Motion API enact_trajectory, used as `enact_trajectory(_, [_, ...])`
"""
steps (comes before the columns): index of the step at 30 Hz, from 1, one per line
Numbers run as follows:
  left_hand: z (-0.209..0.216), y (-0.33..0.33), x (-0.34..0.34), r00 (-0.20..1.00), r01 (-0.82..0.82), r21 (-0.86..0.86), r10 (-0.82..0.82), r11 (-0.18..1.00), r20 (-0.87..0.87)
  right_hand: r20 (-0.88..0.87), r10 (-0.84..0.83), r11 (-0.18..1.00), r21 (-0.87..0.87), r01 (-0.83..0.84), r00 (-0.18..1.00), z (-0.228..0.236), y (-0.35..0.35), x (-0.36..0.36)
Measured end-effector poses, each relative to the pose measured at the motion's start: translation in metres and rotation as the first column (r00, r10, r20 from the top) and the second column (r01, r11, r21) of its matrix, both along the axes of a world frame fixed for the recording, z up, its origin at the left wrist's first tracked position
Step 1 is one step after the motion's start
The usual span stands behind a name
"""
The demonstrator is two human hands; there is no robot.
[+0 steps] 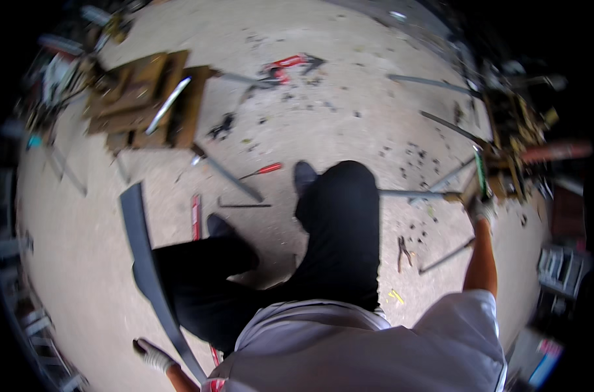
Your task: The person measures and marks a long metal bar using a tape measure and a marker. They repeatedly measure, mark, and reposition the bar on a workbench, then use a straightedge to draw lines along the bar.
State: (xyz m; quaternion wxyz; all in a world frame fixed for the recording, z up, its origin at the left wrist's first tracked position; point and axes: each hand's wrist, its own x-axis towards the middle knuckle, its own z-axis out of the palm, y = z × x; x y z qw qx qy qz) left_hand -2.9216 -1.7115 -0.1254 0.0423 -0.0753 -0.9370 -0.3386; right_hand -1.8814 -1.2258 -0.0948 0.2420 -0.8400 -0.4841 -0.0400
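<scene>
My right hand (pixel 482 206), in a pale glove, reaches far right to the edge of a wood-topped stand (pixel 503 187). A slim green thing (pixel 481 171) runs up from its fingers. The fingers look closed around something, but blur hides what it is. Down at the lower left hangs my left hand (pixel 155 357), gloved as well, with dark fingertips. Its fingers are too blurred to read. A long, curved dark grey strip (pixel 140 228) stands between it and my bent left leg, apart from the hand.
A wooden-topped stand (pixel 143 91) with splayed metal legs holds a shiny strip at the far left. On the floor lie a red-handled screwdriver (pixel 269 168), an L-shaped rod (pixel 244 206), pliers (pixel 403 253), a red tool (pixel 287 63) and scattered dark bits.
</scene>
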Motion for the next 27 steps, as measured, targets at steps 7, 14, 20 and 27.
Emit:
enact_trajectory(7, [-0.024,-0.07,0.031,0.618,-0.568,-0.499,0.74,0.654,0.266,0.402,-0.196,0.896,-0.296,0.33,0.895,0.024,-0.005,-0.024])
enact_trajectory(14, [-0.04,-0.17,0.02,0.379,-0.724,-0.384,0.796,0.573,0.472,0.061,0.321,0.91,0.258,-0.326,0.945,0.116,0.055,-0.256])
enact_trajectory(20, [-0.06,-0.206,0.048,0.221,-0.874,-0.208,0.741,0.439,0.633,0.297,0.829,0.388,0.304,-0.87,0.474,0.19,0.018,-0.565])
enact_trajectory(27, [-0.085,-0.238,0.078,0.191,-0.978,0.108,0.573,0.176,0.797,0.182,0.924,-0.363,0.14,-0.921,-0.337,0.215,-0.038,-0.755])
